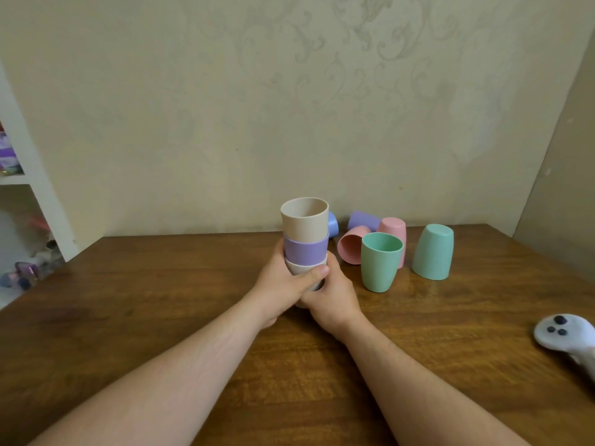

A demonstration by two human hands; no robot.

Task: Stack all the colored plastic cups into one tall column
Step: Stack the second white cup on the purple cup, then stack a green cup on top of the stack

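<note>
I have both hands wrapped round the stack (pixel 305 243): left hand (pixel 283 286) and right hand (pixel 331 294) clasp its white bottom cup, with a purple and a beige cup nested above. Three are done. Right of the stack, six loose cups (pixel 382 261) wait on the tabletop (pixel 161 300), some tipped or upside down.

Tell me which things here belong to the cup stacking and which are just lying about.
Job: held stack; upright green cup; upside-down green cup; two pink cups; purple cup; blue cup.
Lying about: white controller; shelf clutter.
</note>
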